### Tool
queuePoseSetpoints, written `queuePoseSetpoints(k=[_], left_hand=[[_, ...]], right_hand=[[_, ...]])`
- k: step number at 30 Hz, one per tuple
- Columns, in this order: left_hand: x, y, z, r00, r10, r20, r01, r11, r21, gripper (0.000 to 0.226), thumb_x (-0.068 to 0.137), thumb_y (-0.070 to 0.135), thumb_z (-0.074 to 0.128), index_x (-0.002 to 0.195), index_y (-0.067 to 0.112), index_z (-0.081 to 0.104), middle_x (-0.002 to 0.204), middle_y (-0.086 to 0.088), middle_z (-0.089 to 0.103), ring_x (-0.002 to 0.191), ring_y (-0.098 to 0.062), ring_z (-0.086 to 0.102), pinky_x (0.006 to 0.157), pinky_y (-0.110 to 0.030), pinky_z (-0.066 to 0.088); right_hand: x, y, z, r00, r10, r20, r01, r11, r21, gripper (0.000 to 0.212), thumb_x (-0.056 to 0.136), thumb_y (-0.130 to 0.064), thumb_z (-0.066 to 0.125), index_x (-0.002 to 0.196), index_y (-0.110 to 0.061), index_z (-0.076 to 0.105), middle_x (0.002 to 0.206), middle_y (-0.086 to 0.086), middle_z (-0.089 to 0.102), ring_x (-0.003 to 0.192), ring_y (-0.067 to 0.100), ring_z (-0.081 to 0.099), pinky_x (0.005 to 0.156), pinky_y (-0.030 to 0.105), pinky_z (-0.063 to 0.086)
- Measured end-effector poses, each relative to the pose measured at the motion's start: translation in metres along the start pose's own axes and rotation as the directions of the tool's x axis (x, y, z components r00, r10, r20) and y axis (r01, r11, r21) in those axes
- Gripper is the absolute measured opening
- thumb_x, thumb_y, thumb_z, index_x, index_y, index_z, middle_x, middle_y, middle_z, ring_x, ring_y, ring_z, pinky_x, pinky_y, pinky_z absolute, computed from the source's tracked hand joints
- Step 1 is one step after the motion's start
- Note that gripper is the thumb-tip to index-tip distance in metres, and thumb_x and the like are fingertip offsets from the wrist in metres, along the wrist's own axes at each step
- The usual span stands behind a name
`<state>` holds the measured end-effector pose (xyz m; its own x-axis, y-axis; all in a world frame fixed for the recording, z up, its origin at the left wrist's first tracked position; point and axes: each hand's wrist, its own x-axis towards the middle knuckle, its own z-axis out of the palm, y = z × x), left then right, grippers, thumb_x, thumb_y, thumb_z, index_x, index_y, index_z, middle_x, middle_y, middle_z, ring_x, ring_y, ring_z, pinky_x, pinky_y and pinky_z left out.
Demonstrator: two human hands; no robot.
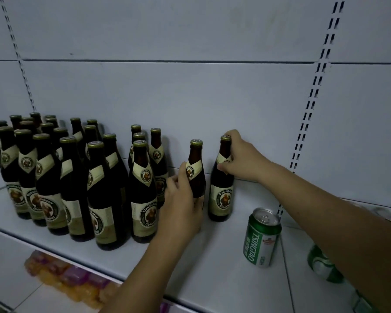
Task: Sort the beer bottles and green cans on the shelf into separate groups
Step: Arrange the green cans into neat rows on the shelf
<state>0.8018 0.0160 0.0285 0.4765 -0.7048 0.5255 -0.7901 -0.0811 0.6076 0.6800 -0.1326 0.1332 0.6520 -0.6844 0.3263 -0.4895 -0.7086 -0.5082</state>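
On the shelf, just right of the bottle block: working two stray bottles, one per hand. Gripping the left stray bottle round shoulder and body with left hand, fingers curled on the glass; with the base hidden, cannot tell if lifted. Clamping the right stray bottle at neck and cap with right hand, base apparently down on the shelf, far back by the rear panel. Upright green can nearer and to the right, apart from both bottles; second green can farther right, half hidden under the right forearm. Judged step: pulling the remaining strays into the bottle group, with cans kept to the right. Next: carry both left, keep upright, set down beside the block without clipping neighbours; mind the forearm over the cans.
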Motion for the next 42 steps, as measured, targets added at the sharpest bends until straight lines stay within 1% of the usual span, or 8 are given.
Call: queuePoseSetpoints(k=[5,10,24,29,31,34,38,42], left_hand=[[-0.034,0.009,-0.012,0.991,0.018,-0.13,0.0,0.991,0.136,0.094,0.092,0.032,0.068,0.16,0.028,0.002,0.14,0.001,0.033,0.13,-0.02,0.041,0.079,-0.039,0.057],[-0.044,0.005,-0.019,0.984,0.008,-0.178,0.026,0.982,0.185,0.095,0.092,0.03,0.07,0.161,0.022,0.006,0.142,-0.001,0.035,0.13,-0.019,0.038,0.089,-0.037,0.054],[-0.046,-0.001,-0.028,0.951,0.028,-0.308,0.063,0.957,0.283,0.101,0.085,0.027,0.079,0.162,0.01,0.015,0.151,-0.02,0.032,0.136,-0.037,0.034,0.101,-0.055,0.05],[-0.06,0.027,-0.037,0.885,0.208,-0.417,-0.182,0.978,0.102,0.074,0.087,0.024,0.077,0.149,0.004,0.042,0.139,-0.02,0.045,0.13,-0.034,0.041,0.109,-0.039,0.04],[-0.062,0.037,-0.036,0.914,0.259,-0.312,-0.278,0.96,-0.018,0.057,0.091,0.029,0.073,0.14,0.009,0.052,0.131,-0.01,0.052,0.122,-0.022,0.049,0.103,-0.02,0.038],[-0.059,0.044,-0.018,0.979,0.199,0.041,-0.181,0.947,-0.264,0.069,0.084,0.049,0.072,0.144,0.026,0.047,0.13,0.01,0.05,0.113,0.004,0.05,0.092,-0.008,0.04],[-0.056,0.043,0.018,0.901,0.16,0.403,-0.037,0.954,-0.297,0.1,0.07,0.06,0.081,0.153,0.042,0.028,0.139,0.019,0.046,0.117,0.003,0.05,0.096,-0.027,0.049],[-0.056,0.046,0.042,0.828,0.187,0.528,0.022,0.931,-0.364,0.094,0.067,0.055,0.088,0.143,0.047,0.033,0.132,0.026,0.051,0.112,0.006,0.054,0.086,-0.012,0.047]], right_hand=[[0.02,-0.015,0.024,0.996,-0.087,0.03,0.085,0.995,0.061,0.069,0.086,-0.013,0.077,0.137,-0.024,0.032,0.093,0.0,0.055,0.083,0.015,0.058,0.062,0.025,0.043],[0.041,-0.033,0.043,0.985,-0.157,0.067,0.152,0.985,0.082,0.069,0.086,-0.013,0.076,0.138,-0.022,0.033,0.092,-0.002,0.049,0.079,0.013,0.051,0.06,0.024,0.038],[0.045,-0.049,0.042,0.973,-0.174,0.149,0.18,0.983,-0.025,0.106,0.085,-0.027,0.082,0.161,-0.018,0.008,0.139,0.018,0.055,0.125,0.031,0.056,0.094,0.03,0.044],[0.008,-0.044,-0.028,0.976,-0.158,0.147,0.193,0.945,-0.265,0.068,0.093,-0.034,0.073,0.15,-0.017,0.04,0.138,0.008,0.055,0.117,0.02,0.057,0.091,0.024,0.041],[-0.015,-0.039,-0.054,0.98,-0.145,0.134,0.182,0.928,-0.324,0.048,0.094,-0.035,0.07,0.137,-0.021,0.055,0.129,0.0,0.058,0.102,0.011,0.057,0.084,0.021,0.041],[-0.054,-0.026,-0.078,0.983,-0.062,0.17,0.124,0.914,-0.387,0.035,0.095,-0.037,0.067,0.128,-0.024,0.063,0.122,-0.004,0.061,0.099,0.008,0.06,0.082,0.021,0.043],[-0.111,0.001,-0.083,0.975,0.109,0.195,-0.016,0.903,-0.429,0.043,0.096,-0.041,0.066,0.136,-0.027,0.056,0.129,-0.005,0.059,0.106,0.01,0.059,0.087,0.023,0.044],[-0.16,0.016,-0.071,0.96,0.232,0.154,-0.147,0.892,-0.427,0.056,0.098,-0.041,0.062,0.148,-0.029,0.04,0.149,-0.004,0.049,0.131,0.015,0.05,0.108,0.033,0.041]])
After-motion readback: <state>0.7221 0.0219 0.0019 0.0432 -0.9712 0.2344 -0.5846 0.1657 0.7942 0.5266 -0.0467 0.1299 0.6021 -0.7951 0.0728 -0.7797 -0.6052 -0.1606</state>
